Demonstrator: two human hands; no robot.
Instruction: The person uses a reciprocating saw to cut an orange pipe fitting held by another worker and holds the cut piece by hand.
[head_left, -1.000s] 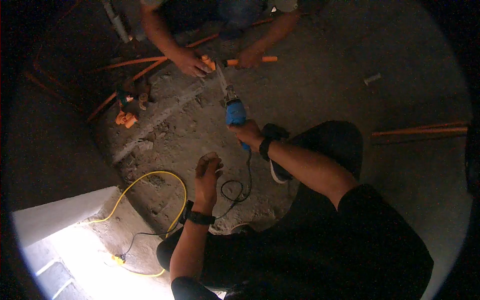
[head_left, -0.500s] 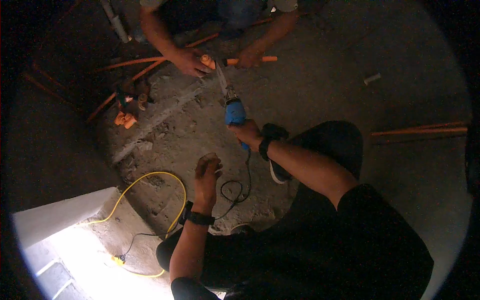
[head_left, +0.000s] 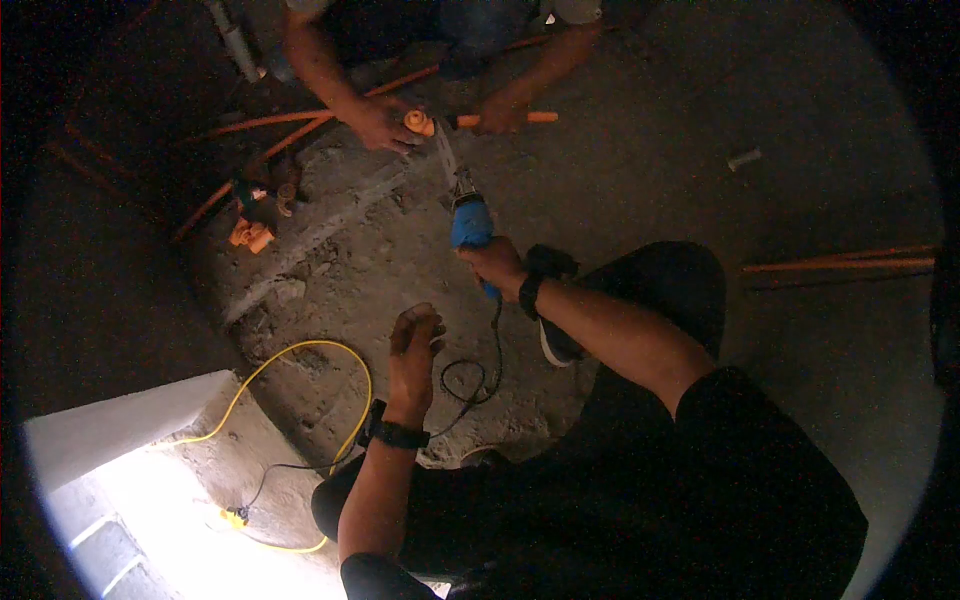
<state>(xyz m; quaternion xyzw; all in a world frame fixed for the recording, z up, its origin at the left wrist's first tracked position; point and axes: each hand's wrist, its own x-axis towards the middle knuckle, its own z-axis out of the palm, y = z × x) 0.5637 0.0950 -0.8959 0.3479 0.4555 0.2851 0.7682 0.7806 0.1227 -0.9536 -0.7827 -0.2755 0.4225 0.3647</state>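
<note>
My right hand (head_left: 495, 268) grips the handle of a blue pipe fusion welder (head_left: 472, 222), its flat metal plate (head_left: 446, 150) pointing away from me. A co-worker's hands are at the plate's far end: one hand (head_left: 382, 125) is by an orange pipe fitting (head_left: 419, 123) on the left side, the other (head_left: 503, 113) holds a short orange pipe (head_left: 541, 117) on the right. Contact between these parts and the plate is hard to see in the dim light. My left hand (head_left: 414, 345) hovers over the floor, fingers loosely curled, with nothing visible in it.
A dark power cord (head_left: 497, 345) loops between my hands toward a yellow extension cable (head_left: 310, 345). Loose orange fittings (head_left: 250, 236) and long orange pipes (head_left: 265, 125) lie at the left. More orange pipes (head_left: 840, 265) lie at the right. A pale wall edge (head_left: 130, 425) borders the lower left.
</note>
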